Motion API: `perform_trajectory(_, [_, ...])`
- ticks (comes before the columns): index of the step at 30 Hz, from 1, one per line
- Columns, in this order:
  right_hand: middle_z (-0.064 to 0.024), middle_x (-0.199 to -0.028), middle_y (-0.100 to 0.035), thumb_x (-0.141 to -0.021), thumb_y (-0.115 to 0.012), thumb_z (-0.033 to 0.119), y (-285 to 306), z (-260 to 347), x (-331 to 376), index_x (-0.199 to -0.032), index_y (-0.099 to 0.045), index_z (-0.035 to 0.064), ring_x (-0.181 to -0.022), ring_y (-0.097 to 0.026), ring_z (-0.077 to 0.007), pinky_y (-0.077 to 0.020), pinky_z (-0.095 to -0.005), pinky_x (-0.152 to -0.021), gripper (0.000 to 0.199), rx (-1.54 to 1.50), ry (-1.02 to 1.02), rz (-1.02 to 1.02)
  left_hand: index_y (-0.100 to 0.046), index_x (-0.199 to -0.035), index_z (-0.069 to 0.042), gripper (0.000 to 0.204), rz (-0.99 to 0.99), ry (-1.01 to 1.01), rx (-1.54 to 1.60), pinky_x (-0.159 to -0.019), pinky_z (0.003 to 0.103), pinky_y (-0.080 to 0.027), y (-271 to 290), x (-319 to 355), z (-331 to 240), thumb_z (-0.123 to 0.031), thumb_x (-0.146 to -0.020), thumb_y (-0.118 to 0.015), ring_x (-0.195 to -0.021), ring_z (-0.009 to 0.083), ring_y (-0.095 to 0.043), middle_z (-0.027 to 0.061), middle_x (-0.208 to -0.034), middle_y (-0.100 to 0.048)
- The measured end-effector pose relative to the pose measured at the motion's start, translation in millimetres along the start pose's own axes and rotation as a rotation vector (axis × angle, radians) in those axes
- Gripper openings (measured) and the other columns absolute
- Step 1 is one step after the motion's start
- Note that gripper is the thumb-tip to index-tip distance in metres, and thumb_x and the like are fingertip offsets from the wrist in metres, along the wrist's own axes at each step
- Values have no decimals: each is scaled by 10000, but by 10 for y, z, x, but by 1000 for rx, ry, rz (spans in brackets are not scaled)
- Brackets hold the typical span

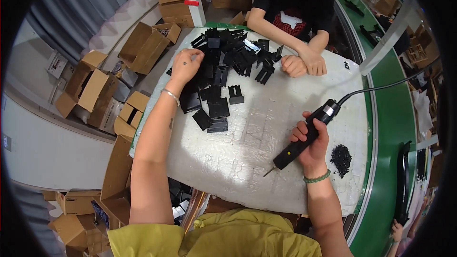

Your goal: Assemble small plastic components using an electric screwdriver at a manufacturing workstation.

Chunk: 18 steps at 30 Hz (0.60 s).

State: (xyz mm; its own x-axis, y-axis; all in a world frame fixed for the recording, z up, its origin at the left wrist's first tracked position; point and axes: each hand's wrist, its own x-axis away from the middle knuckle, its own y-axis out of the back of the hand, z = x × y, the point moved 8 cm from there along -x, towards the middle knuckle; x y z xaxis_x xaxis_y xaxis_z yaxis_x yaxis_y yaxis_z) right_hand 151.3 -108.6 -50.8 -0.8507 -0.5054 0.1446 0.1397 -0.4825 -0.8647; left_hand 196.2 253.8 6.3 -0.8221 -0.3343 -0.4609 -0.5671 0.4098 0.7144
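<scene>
Left hand (184, 64) grip closed on a piece in the black parts pile (223, 62); right hand (312, 145) grip wrapped around electric screwdriver (307, 135), black screws (341, 158) just right.

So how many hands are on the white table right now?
4: left hand on the black parts pile, right hand gripping the electric screwdriver, and the co-worker's two hands together at the far edge.

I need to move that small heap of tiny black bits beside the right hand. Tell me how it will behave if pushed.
The heap of tiny black bits would probably scatter rather than slide as one, since it looks like loose grains. Each bit seems very light. The cracked white table cover may catch some in its creases. The right hand holding the electric screwdriver sits close enough to brush it.
</scene>
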Motion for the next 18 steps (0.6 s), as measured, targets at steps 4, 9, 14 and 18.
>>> perform_trajectory(4, [-21, -639, -423, -830, -514, 243, 38, 51, -16, -1056, -484, 61, -570, -408, -117, -383, -287, -594, 292, 6, 15, -33, -658, -1049, -175, 370, 303, 86, -110, -900, 386, -422, -442, -25, 206, -431, -799, -564, -1043, 341, -532, 184, -1119, -575])
perform_trajectory(9, [-20, -637, -423, -831, -515, 245, 58, 29, -19, -1058, -485, 63, -568, -408, -115, -384, -285, -591, 293, 40, 17, -66, -592, -1168, -258, 459, 347, 117, -363, -958, 395, -379, -501, 36, 108, -498, -780, -538, -1177, 326, -424, 147, -1275, -477])
perform_trajectory(14, [-16, -638, -421, -832, -515, 250, 40, 15, -12, -1056, -483, 65, -570, -406, -110, -385, -281, -590, 293, 24, 2, -56, -603, -1156, -239, 450, 361, 18, -255, -937, 383, -385, -344, 214, 97, -456, -762, -587, -1098, 305, -465, 127, -1182, -509])
perform_trajectory(18, [-13, -641, -420, -831, -517, 256, 63, 31, -9, -1055, -481, 65, -568, -403, -107, -384, -276, -589, 297, 53, 19, -96, -629, -1114, -169, 412, 285, -68, -198, -901, 359, -406, -111, 581, -92, -385, -763, -625, -1033, 310, -503, 147, -1104, -545])
